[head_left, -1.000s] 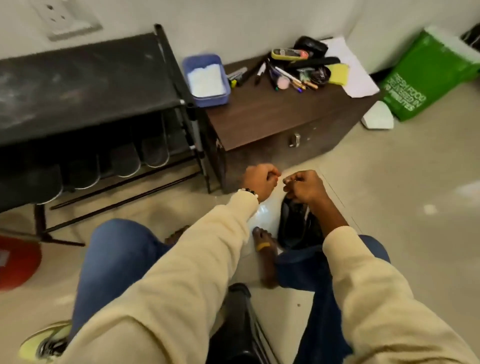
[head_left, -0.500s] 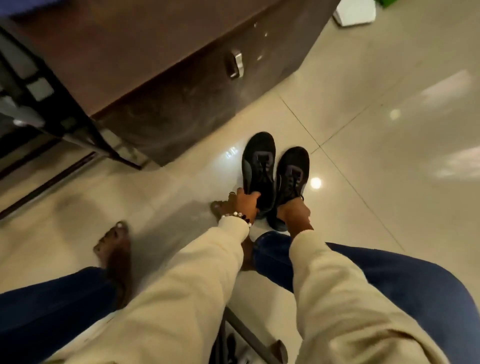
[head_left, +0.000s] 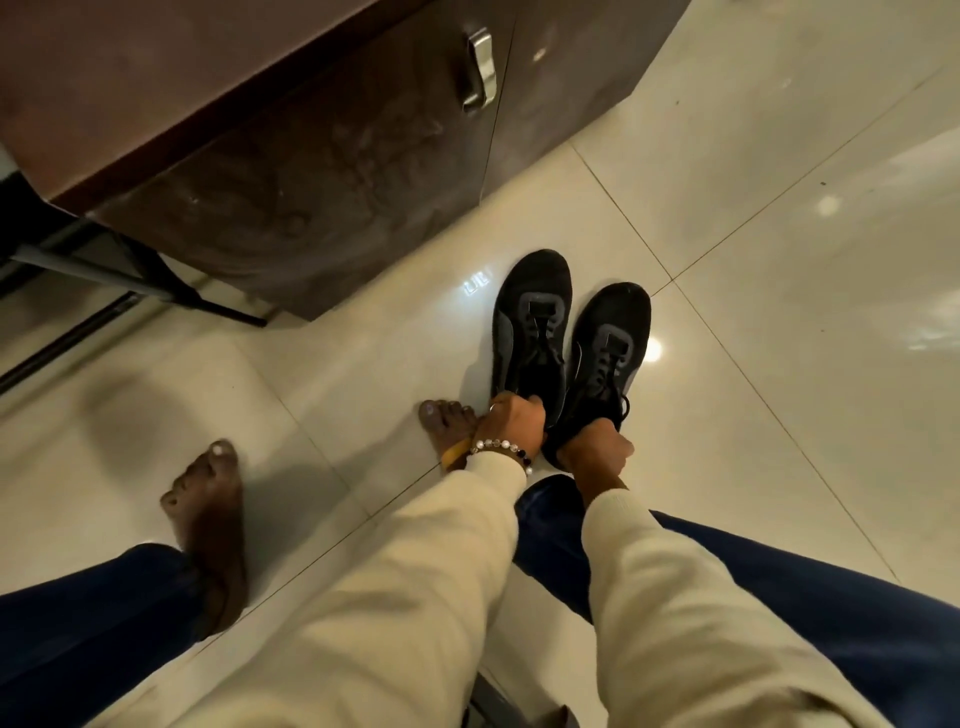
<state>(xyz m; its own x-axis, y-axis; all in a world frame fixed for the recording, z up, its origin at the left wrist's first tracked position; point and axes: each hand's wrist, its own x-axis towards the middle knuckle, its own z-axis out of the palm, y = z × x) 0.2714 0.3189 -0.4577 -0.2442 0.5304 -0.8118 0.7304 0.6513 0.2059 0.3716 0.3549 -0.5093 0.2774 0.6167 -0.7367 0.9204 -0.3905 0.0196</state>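
Two black sneakers with grey lace panels stand side by side on the pale tiled floor, toes pointing away from me. My left hand (head_left: 511, 423), with a bead bracelet at the wrist, grips the heel end of the left sneaker (head_left: 530, 332). The heel end of the right sneaker (head_left: 605, 358) is gripped by my right hand (head_left: 597, 452). Both arms wear cream sleeves. My bare right foot (head_left: 447, 423) rests just left of the shoes, partly hidden by my left wrist. Further left lies my bare left foot (head_left: 208, 514).
A dark brown wooden cabinet (head_left: 322, 171) with a metal handle (head_left: 480, 67) stands close behind the shoes. A black metal rack's legs (head_left: 156, 286) reach the floor at the far left. Glossy floor tiles (head_left: 779, 260) stretch to the right.
A second ago my hands were raised near the cabinet over one shoe. They came down with my view, and now each hand grips a sneaker's heel on the floor.
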